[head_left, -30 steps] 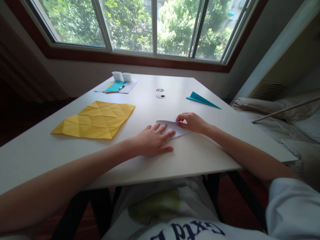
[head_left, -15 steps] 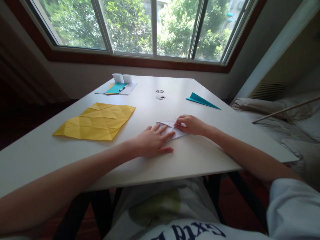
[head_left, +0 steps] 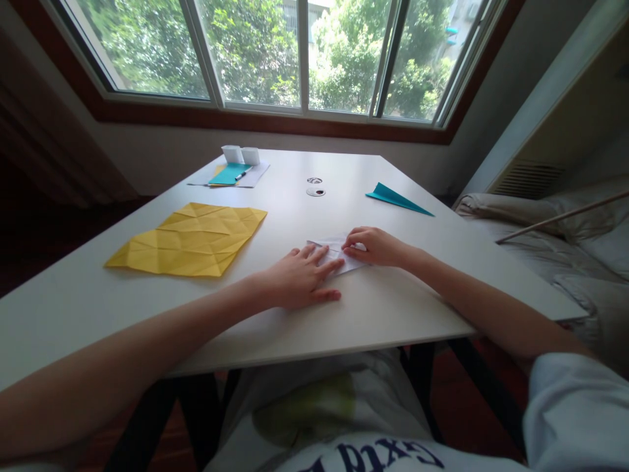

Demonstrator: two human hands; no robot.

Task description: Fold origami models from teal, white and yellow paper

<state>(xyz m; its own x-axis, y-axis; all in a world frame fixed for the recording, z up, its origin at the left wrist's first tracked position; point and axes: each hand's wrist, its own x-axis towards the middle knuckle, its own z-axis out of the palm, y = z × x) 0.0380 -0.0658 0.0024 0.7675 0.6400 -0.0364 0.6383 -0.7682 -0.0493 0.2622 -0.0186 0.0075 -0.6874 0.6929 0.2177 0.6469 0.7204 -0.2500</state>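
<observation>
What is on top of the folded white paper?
The spread left hand covers part of the folded white paper; the right hand touches its right side. Bare paper shows between them; what they cover cannot be seen.

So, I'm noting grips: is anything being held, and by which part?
The white paper: left hand spread over its left part; right hand at its right side, whether pinching cannot be told.

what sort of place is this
Probably a room in a home, though I can't be certain. A white table stands by a wide window with trees outside, and pale cushioned seating, perhaps a sofa, is at the right.
</observation>
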